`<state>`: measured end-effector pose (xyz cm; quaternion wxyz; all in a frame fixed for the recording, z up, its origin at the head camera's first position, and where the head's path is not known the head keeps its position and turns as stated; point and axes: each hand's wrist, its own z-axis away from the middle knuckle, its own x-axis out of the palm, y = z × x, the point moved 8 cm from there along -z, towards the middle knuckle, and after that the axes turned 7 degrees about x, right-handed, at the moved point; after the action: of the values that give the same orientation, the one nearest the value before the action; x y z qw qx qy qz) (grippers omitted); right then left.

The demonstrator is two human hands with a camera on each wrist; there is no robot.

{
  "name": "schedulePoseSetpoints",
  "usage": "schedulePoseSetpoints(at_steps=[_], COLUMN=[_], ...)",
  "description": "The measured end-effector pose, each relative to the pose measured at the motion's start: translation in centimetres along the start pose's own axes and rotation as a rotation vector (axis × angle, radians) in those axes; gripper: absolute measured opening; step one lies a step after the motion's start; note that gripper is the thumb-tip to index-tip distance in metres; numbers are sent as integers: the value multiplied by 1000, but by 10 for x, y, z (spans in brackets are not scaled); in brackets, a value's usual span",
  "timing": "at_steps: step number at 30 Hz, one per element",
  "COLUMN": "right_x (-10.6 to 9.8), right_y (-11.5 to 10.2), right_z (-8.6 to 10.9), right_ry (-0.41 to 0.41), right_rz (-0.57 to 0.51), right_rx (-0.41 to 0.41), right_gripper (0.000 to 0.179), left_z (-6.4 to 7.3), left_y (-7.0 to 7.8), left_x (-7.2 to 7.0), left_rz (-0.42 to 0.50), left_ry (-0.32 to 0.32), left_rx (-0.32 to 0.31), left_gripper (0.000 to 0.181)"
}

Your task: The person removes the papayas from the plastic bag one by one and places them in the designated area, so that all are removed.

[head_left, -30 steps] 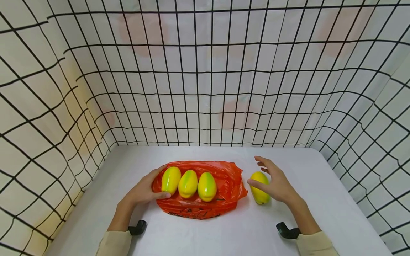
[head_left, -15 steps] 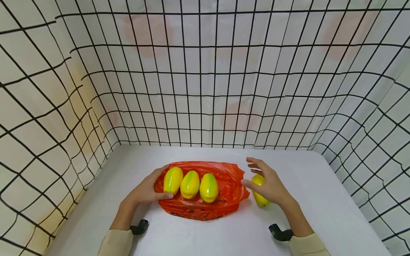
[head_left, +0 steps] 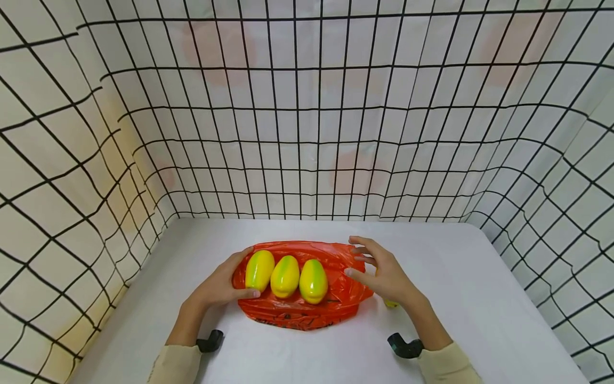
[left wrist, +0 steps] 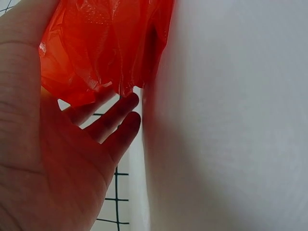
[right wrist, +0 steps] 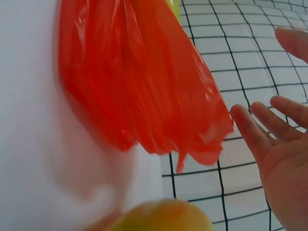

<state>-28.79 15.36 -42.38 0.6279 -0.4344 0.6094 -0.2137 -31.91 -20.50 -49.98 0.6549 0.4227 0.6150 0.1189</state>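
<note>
A red plastic bag [head_left: 342, 277] lies flat on the white table, with three glossy yellow-green, mango-like fruits [head_left: 285, 276] in a row on it. My left hand [head_left: 217, 284] cups the bag's left end, its thumb beside the leftmost fruit [head_left: 259, 269]. In the left wrist view, the lower fingers [left wrist: 126, 134] look nearly straight against the red plastic [left wrist: 96, 48]. Over the bag's right end, my right hand [head_left: 389, 277] hovers with spread fingers, holding nothing. It mostly hides another yellow fruit [head_left: 390, 303], whose rounded end [right wrist: 166, 216] shows in the right wrist view.
A white wall with a black wire grid [head_left: 307, 142] borders the back and both sides of the white tabletop [head_left: 297, 362]. Black wrist devices [head_left: 405, 346] sit on both wrists below beige sleeves [head_left: 448, 365].
My right hand has moved left, from beside the single fruit to over the bag's right end, covering most of that fruit. My left hand, the bag and the three fruits stay put.
</note>
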Motion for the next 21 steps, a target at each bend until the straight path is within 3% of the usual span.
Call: schedulePoseSetpoints(at_steps=[8, 21], right_x=[25, 47], right_y=[3, -2], right_z=[-6, -14], right_ry=[-74, -55], right_rz=[-64, 91], right_rx=[88, 100], right_gripper=[74, 79], left_z=[2, 1], left_y=[2, 2], left_x=[-1, -1], left_rz=[-3, 22], left_ry=[0, -8], left_rx=[-2, 1], left_gripper=[107, 104])
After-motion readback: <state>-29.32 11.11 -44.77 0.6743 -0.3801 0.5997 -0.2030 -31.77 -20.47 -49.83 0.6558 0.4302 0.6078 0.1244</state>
